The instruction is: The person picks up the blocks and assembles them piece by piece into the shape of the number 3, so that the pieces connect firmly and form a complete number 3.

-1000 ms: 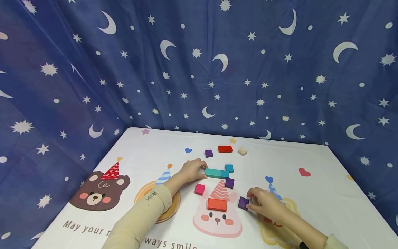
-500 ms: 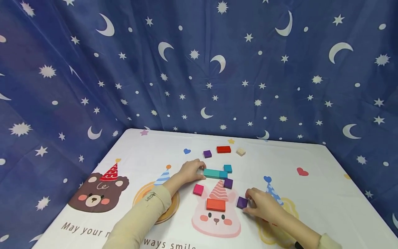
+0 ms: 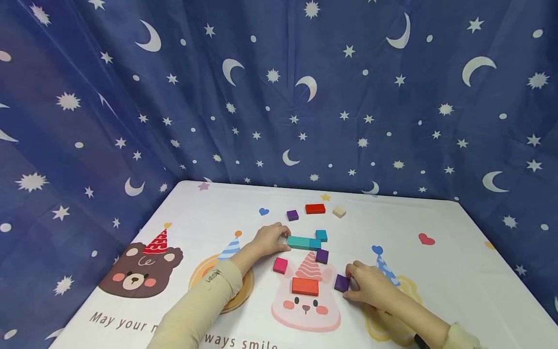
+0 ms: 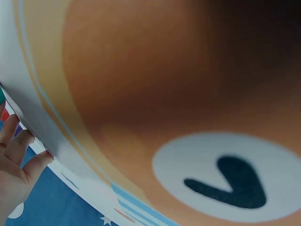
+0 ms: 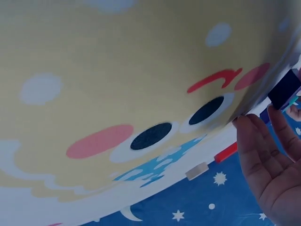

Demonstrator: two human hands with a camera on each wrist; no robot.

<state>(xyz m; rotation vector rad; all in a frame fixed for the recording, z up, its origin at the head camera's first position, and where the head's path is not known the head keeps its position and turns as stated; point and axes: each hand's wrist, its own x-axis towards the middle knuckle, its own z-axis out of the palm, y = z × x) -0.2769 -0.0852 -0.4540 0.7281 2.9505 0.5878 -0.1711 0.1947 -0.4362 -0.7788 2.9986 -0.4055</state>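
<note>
In the head view my left hand (image 3: 268, 239) is at the left end of a long teal block (image 3: 298, 242), thumb and index finger at its two corners. A short blue block (image 3: 315, 244) continues it on the right. My right hand (image 3: 369, 285) pinches the right side of a dark purple block (image 3: 342, 283) between thumb and index finger. In the right wrist view this purple block (image 5: 284, 89) is between those fingers, while the other fingers extend. A second purple block (image 3: 321, 256) lies just below the blue one. The left wrist view shows mostly tablecloth, with the left fingers (image 4: 23, 146) at its edge.
An orange-red block (image 3: 305, 286) and a pink block (image 3: 280, 265) lie between the hands. Another blue block (image 3: 321, 236) touches the row's upper right. Further back lie a small purple block (image 3: 292, 215), a red block (image 3: 315, 209) and a cream block (image 3: 339, 212). A starry curtain (image 3: 261, 97) hangs behind.
My right thumb has slid off the purple block's top to its near right edge, and that block has shifted slightly away and turned a little. The left hand and other blocks stay put.
</note>
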